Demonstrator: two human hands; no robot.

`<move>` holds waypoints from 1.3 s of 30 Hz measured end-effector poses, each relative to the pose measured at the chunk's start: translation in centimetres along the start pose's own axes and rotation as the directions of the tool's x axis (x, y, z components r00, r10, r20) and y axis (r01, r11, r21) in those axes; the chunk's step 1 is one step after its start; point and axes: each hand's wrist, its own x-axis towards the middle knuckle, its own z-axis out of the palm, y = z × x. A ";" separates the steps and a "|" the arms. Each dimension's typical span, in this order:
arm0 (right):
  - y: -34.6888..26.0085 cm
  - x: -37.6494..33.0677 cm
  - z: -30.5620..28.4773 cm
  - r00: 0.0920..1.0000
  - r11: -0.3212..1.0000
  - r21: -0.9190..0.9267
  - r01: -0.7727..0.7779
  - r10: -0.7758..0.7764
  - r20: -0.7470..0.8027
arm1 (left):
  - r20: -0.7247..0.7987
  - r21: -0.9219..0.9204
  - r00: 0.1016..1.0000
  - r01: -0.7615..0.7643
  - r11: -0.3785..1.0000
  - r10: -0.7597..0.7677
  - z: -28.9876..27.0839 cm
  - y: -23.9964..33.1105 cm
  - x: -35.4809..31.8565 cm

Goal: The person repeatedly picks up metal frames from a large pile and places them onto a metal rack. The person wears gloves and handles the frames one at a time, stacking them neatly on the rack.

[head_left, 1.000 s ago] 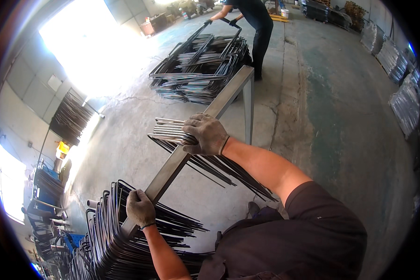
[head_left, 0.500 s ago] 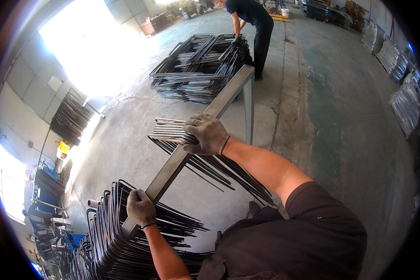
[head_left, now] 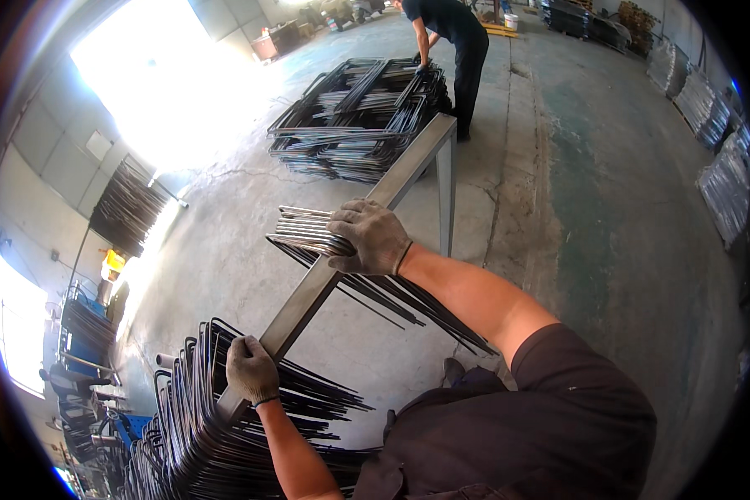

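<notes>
My right hand [head_left: 371, 237], in a grey work glove, is closed over the bends of a small bunch of bent metal rods [head_left: 304, 229]. The bunch hangs across a square metal beam [head_left: 304, 304], its long ends slanting down toward my body. Lower down the same beam, my left hand [head_left: 252, 369], also gloved, has its fingers curled round the beam, beside a large cluster of dark bent rods [head_left: 196, 417] hanging over it. My left fingertips are partly hidden.
Beyond the beam's far leg [head_left: 445, 196], a co-worker [head_left: 458, 58] bends over a wide stack of dark metal frames [head_left: 354, 125] on the floor. More rods [head_left: 129, 208] lean at the left. Wrapped bundles [head_left: 725, 187] line the right wall.
The lower ends of the rods under my right hand have swung slightly to the right. Both my hands stay in nearly the same place. The co-worker has shifted a little.
</notes>
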 end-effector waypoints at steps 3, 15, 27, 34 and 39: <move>0.1 0.0 0.1 1.000 1.000 0.006 0.007 -0.007 -0.002 | 0.006 0.002 1.000 -0.001 1.000 0.001 0.0 -0.1 0.0; 0.1 -0.1 0.3 1.000 1.000 -0.001 0.013 -0.013 -0.020 | 0.010 -0.013 1.000 0.021 1.000 -0.021 -0.1 0.1 0.0; 0.9 0.2 0.8 0.996 0.999 -0.009 0.046 -0.047 -0.082 | -0.012 -0.054 1.000 -0.011 0.998 0.011 -0.3 -1.0 0.0; 5.5 -0.9 1.0 0.986 0.984 -0.129 0.120 -0.134 -0.103 | -0.040 -0.071 0.999 -0.005 0.997 0.002 -0.6 -2.4 -1.3; 5.6 -1.5 -0.3 0.984 0.974 -0.149 0.171 -0.177 -0.032 | -0.069 -0.057 0.997 -0.037 0.998 0.033 -0.8 -4.0 -1.9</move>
